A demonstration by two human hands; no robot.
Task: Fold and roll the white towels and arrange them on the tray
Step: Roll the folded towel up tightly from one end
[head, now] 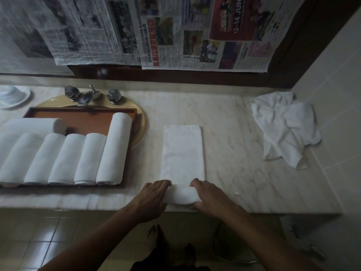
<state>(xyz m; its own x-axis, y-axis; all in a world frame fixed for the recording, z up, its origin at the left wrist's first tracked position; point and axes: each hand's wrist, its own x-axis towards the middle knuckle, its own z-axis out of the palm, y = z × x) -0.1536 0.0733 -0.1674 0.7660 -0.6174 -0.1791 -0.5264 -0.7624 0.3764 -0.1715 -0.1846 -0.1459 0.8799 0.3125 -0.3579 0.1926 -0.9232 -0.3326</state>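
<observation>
The marble counter fills mid-frame. At left the wooden tray sits across the sink, its rolled towels packed side by side with one laid crosswise behind, likely to save room. At right a heap of unfolded towels waits. In the lower centre the folded towel lies as a long strip, near end rolled up. The left hand and right hand curl their fingers over the roll's two ends, probably to keep it tight and even.

Head-worn view, facing down, close over counter
</observation>
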